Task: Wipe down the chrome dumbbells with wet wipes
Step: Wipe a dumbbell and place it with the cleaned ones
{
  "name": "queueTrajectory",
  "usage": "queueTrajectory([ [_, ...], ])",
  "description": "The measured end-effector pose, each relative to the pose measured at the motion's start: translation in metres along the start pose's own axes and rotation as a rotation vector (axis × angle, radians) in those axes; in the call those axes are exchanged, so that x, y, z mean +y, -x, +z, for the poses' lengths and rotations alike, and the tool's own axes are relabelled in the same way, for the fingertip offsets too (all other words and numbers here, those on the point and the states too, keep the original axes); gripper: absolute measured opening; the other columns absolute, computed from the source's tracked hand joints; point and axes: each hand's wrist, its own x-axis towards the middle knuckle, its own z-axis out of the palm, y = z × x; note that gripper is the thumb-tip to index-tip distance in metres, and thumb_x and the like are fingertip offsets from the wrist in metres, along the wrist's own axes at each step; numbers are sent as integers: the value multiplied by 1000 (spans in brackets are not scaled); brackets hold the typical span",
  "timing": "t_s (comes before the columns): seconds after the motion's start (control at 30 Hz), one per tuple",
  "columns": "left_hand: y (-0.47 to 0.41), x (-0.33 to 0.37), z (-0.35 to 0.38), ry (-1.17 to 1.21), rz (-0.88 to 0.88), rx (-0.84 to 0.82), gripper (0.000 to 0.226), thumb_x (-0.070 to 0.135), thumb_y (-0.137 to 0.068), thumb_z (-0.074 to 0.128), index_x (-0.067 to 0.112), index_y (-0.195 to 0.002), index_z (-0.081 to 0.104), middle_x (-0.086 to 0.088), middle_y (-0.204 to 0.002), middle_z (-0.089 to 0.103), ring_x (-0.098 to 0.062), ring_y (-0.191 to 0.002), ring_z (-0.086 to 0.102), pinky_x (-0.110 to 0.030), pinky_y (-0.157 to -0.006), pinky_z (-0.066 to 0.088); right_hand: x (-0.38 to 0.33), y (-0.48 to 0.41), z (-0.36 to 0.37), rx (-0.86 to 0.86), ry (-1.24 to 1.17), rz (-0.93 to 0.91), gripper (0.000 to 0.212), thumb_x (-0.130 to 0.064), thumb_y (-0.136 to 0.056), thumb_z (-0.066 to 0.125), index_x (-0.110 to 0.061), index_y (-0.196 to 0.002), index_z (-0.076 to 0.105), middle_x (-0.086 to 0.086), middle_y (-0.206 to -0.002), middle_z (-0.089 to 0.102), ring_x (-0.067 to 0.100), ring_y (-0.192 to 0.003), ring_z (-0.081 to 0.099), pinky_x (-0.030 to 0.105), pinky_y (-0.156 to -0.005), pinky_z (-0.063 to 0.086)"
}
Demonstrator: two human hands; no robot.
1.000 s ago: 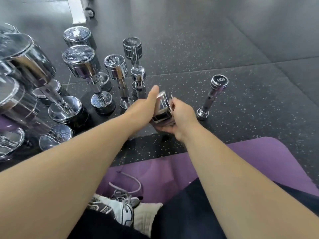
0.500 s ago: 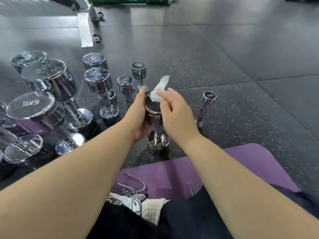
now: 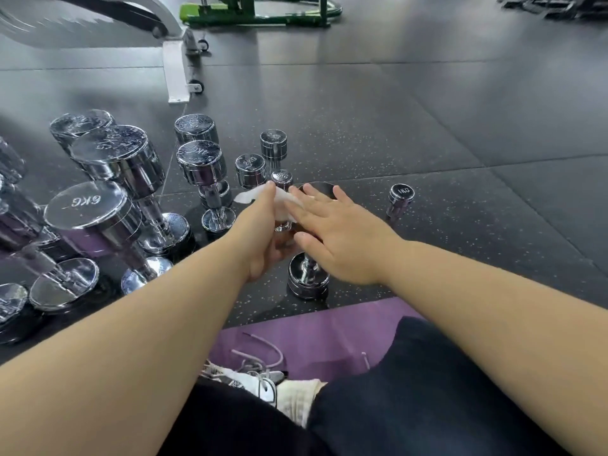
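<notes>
— Where's the dumbbell (image 3: 307, 281)?
— Upright on the floor (image 3: 427, 143), just ahead of the mat (image 3: 312, 337). My left hand (image 3: 263, 238) curls round its upper part. My right hand (image 3: 339, 235) lies flat, pressing the wipe (image 3: 253, 195) on top.
— Advice?
— I'd press evenly and circle the whole face.
— Hidden?
— My hands cover the handle and most of the top.

Speckled black rubber floor (image 3: 427, 143), purple mat (image 3: 329, 337), green frame (image 3: 256, 14) beyond.

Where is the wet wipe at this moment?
Head view, centre: the wet wipe lies over the top of the upright dumbbell, pressed under the flat fingers of the right hand, while the left hand grips that dumbbell.
</notes>
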Motion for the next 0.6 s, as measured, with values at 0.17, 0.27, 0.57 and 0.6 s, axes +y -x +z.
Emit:
queueTrajectory([
  [0.17, 7, 0, 8, -46, 213, 126, 27, 31, -100, 49, 30, -125, 58, 13, -96, 68, -6, -84, 61, -27, -77, 46, 11, -5, -2, 77, -266, 213, 55, -27, -105, 28, -17, -157, 12, 0, -165, 4, 19, -152, -5, 40, -121, -4],
  [0.27, 12, 7, 9, -424, 592, 159, 46, 8, -94, 53, 42, -124, 57, 24, -108, 63, 3, -88, 60, -19, -76, 49, 4, 0, 3, 165, -531, 197, 52, -9, -100, 36, -24, -150, 36, 0, -160, 28, 20, -150, 12, 31, -121, 6],
  [0.57, 15, 11, 35, -1187, 910, 284, 34, 37, -83, 70, 15, -65, 51, 1, -78, 49, -18, -77, 46, -26, -68, 30, 4, 12, 21, 441, -1077, 491, 65, -5, -90, 52, -26, -149, 36, -9, -127, 59, -2, -106, 57, 1, -86, 41],
  [0.6, 13, 15, 41, -1239, 907, 272, 34, 34, -83, 69, 15, -67, 47, -1, -78, 47, -20, -79, 45, -26, -68, 28, 3, 12, 23, 392, -1041, 497, 73, -2, -87, 50, -29, -152, 30, -11, -121, 59, -5, -96, 57, -2, -73, 40],
])
